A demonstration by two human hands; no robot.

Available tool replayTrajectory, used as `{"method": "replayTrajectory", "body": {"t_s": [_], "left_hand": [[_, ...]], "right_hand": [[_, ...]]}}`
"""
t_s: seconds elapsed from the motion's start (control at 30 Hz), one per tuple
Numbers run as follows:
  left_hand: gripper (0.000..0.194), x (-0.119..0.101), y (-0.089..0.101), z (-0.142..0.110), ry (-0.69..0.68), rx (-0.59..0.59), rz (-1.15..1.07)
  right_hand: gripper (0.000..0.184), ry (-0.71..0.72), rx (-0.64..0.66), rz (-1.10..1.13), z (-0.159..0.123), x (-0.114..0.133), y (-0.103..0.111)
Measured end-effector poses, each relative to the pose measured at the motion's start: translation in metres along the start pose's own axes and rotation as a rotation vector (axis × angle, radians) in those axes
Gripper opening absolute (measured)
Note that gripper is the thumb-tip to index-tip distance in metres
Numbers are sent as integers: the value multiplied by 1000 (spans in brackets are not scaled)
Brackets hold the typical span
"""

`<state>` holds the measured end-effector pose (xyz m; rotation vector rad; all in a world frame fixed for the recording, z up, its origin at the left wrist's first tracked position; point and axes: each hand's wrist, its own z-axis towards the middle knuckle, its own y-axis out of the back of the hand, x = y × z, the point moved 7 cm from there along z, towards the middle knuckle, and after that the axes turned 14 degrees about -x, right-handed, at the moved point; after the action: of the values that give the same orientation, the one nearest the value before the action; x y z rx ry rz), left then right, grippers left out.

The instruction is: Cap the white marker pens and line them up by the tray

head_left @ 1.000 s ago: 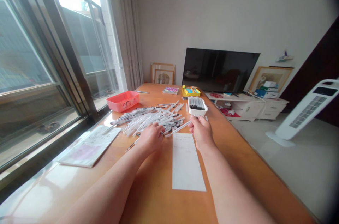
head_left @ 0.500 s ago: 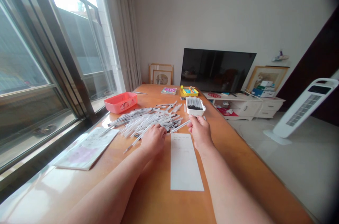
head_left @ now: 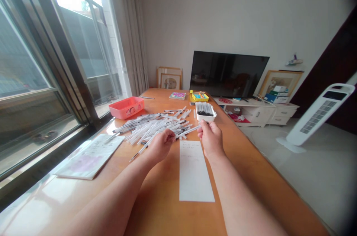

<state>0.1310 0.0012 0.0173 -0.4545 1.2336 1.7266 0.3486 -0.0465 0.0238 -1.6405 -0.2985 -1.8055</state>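
My right hand (head_left: pixel 211 139) pinches a white pen (head_left: pixel 189 132) near the pile, its tip pointing left towards my left hand (head_left: pixel 161 146). That hand is curled shut just above the near edge of a loose pile of white pens (head_left: pixel 150 129), and I see nothing in its fingers. Just beyond my right hand stands a white tray (head_left: pixel 205 112) of upright pens with black ends. A white paper strip (head_left: pixel 193 173) with small handwriting lies below my right hand on the orange wooden table (head_left: pixel 164 202).
A red plastic basket (head_left: pixel 126 107) stands left of the pile, near the window. A notebook (head_left: pixel 89 156) lies at the left, and a small book (head_left: pixel 177 96) and yellow box (head_left: pixel 199 96) lie at the far end. A television (head_left: pixel 228 74) and tower fan (head_left: pixel 318 117) stand beyond the table.
My left hand has lifted slightly off the pile and curled tighter. My right hand keeps its pinch on the white pen. The view has shifted slightly.
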Motion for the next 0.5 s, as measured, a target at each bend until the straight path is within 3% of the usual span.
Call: {"method": "replayTrajectory", "body": {"t_s": [0.17,0.3,0.5], "left_hand": [[14,-3,-1,-1,42,11,-183],[21,5,0,0,209,-13,-504],[37,26,17,6,480,-187,-815]], "right_hand": [[38,-9,25,-10,-5,0,-4],[34,-81,91,42,-10,1,-9],[26,-219,386,3,-32,1,-28]]}}
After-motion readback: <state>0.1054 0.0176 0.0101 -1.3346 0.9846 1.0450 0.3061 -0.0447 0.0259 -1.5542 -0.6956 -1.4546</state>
